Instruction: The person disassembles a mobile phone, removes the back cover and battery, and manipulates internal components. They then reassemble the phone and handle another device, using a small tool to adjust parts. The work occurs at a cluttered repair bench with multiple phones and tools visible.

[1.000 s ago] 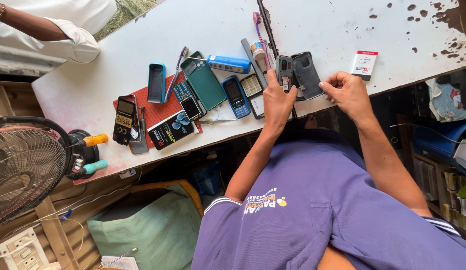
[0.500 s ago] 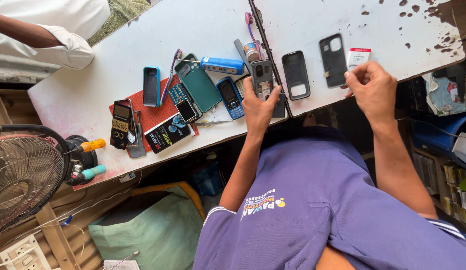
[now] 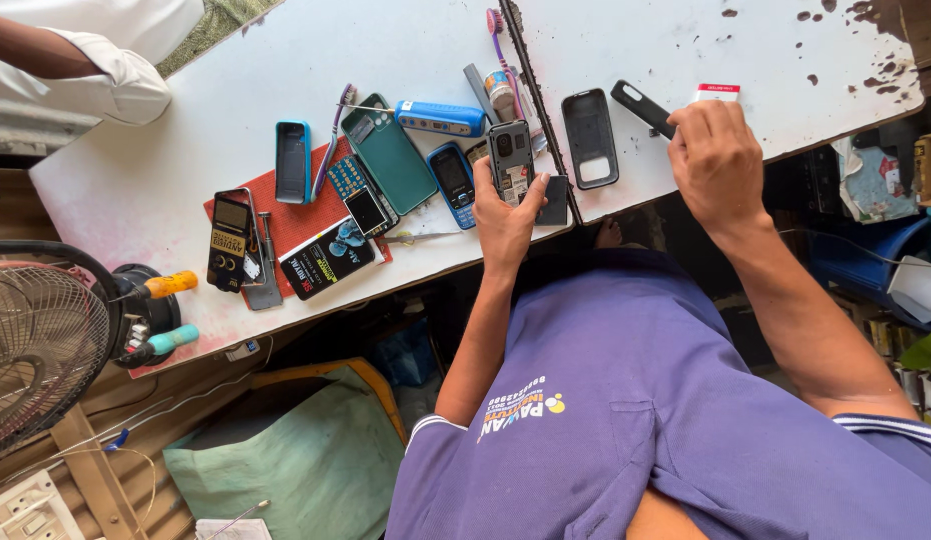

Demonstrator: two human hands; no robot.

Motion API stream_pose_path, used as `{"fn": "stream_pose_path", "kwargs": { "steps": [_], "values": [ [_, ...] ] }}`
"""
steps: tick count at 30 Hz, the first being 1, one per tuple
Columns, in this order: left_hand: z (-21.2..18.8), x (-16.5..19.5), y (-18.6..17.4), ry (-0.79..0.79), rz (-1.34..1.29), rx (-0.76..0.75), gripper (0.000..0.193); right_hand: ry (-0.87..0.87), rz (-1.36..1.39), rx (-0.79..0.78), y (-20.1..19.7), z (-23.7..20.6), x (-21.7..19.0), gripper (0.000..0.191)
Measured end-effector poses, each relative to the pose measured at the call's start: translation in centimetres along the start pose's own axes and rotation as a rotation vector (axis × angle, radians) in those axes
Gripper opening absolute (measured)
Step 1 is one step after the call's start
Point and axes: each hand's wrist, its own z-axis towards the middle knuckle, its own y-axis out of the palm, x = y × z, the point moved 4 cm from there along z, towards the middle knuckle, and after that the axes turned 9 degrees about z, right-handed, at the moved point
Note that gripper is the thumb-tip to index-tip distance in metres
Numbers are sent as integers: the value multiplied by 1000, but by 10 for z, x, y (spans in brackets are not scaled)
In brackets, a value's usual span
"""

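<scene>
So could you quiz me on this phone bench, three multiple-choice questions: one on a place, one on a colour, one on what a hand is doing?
1. Where does the empty black phone housing lie?
A. On the red mat
B. On the table between the two hands
C. Beside the fan

2. What colour is the mat under the phones at the far side?
A. Red
B. Yellow
C. Green

3. What is the right hand doing?
A. Resting flat and empty
B. Pinching a black back cover
C. Gripping a screwdriver

Answers:
1 B: the black phone housing lies on the white table, between the left hand, which holds a keypad phone, and the right hand.
2 A: the red mat shows under several handsets.
3 B: its fingers close on the black back cover.
</scene>
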Motion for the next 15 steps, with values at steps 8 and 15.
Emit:
{"fn": "stream_pose_path", "kwargs": {
  "steps": [8, 15],
  "values": [
    [0, -4, -4, -2, -32, -4, 40, -32, 59, -23, 6, -3, -11, 17],
    [-1, -4, -4, 8, -32, 4, 34, 46, 121, 48, 1, -1, 4, 22]
  ]
}}
